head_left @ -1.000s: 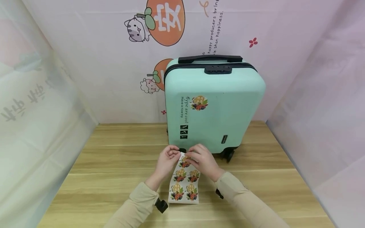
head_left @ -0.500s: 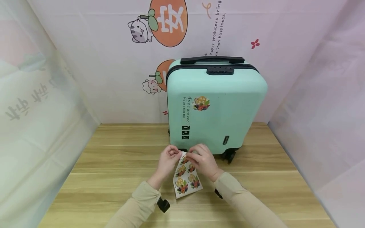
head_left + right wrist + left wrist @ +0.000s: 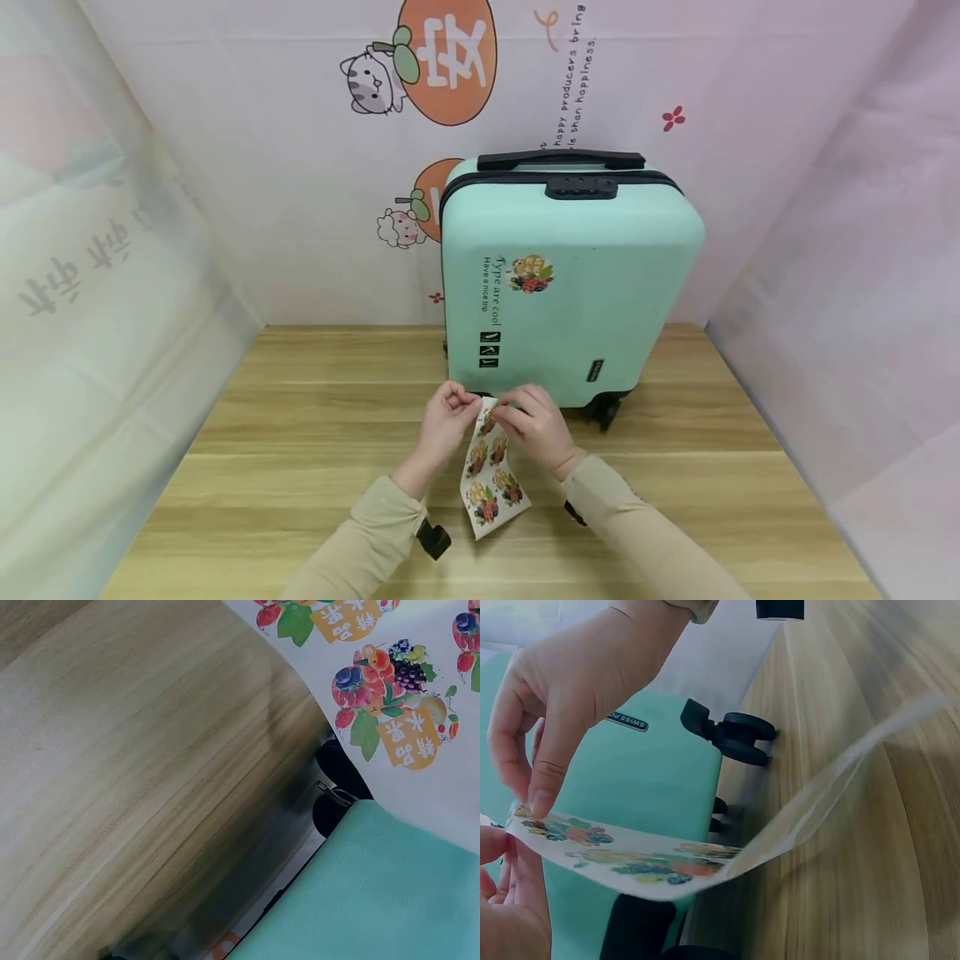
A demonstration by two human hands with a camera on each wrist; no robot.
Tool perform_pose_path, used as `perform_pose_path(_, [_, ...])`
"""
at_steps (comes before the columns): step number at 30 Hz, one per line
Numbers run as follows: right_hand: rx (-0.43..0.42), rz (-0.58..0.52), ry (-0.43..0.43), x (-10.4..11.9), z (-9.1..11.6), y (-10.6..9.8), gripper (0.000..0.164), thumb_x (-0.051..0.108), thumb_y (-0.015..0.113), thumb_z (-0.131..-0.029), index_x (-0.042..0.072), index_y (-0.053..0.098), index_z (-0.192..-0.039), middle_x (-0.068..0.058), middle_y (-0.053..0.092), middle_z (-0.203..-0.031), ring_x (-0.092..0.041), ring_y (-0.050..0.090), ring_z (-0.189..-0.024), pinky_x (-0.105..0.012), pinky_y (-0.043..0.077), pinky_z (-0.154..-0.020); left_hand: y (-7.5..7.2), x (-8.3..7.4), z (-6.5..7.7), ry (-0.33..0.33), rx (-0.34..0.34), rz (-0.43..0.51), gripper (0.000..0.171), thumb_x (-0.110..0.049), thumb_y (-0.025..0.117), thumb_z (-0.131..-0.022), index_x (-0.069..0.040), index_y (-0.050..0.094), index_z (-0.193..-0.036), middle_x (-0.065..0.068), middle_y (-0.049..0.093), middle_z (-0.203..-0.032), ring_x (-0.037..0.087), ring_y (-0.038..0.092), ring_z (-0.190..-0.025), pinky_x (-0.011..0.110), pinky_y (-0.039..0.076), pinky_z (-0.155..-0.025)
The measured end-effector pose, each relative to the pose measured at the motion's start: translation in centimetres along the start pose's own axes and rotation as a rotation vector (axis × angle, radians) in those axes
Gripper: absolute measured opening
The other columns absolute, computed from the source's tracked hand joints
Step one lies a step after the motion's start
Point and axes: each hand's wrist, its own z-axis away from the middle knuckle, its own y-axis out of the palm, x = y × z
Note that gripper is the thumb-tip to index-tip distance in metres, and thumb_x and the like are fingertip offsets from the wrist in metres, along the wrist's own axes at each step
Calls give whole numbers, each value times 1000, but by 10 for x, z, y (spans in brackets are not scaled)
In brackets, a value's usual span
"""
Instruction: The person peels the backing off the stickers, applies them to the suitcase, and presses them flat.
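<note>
A white sheet of fruit stickers (image 3: pixel 489 479) hangs between the hands, low in front of a mint-green suitcase (image 3: pixel 600 308). At its upper left end, my left hand (image 3: pixel 444 425) pinches the sheet between thumb and fingers. My right hand (image 3: pixel 542 427) has thumb and fingertips on a sticker at the same end. In the left wrist view the right hand (image 3: pixel 577 697) comes from above, the left hand (image 3: pixel 514 907) from the left edge, and the sheet (image 3: pixel 637 866) bends away with its free end curling up. Neither hand shows in the right wrist view, only the sheet (image 3: pixel 427 780).
The suitcase stands upright on a wooden table (image 3: pixel 322 450) against a printed cloth backdrop (image 3: pixel 285 167). A matching fruit sticker (image 3: pixel 531 274) is on its front, beside black printed lettering (image 3: pixel 492 292). Its black wheel (image 3: pixel 602 410) rests at the lower right. Pale cloth walls flank both sides.
The sheet's lower end has lifted and twisted, and its free end now slants to the right. The hands hold nearly the same place, with the right fingertips working at the sheet's top. The view shifted slightly.
</note>
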Motion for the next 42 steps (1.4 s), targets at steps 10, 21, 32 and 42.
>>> perform_pose_path(10, [16,1,25,-1,1,-1,17,22,64,-90,10,75,-95,-5,64,-89,-19,58,-80,-33,49,-73,0,-2,0,21,34,6,16,13,54,-87,2,43,-89,2,61,-84,4,62,-76,15,51,-70])
perform_pose_path(21, [25,-28,30,2,-1,-2,10,18,69,-86,11,72,-80,-6,63,-89,-20,58,-82,-32,49,-75,2,-4,2,38,33,-14,16,12,54,-88,2,42,-88,9,63,-88,4,59,-74,14,50,-68])
perform_pose_path(32, [10,-35,55,2,-4,-2,20,21,77,-76,9,72,-91,-4,63,-86,-18,56,-79,-29,48,-72,1,-6,1,59,64,-67,13,10,56,-88,4,45,-92,9,62,-87,4,61,-76,16,51,-71])
perform_pose_path(42, [17,-29,81,4,-7,-4,17,11,84,-63,11,72,-74,-4,62,-84,-19,56,-79,-30,48,-72,1,-7,2,32,87,-112,16,9,56,-88,9,44,-100,-1,54,-78,4,56,-67,16,48,-63])
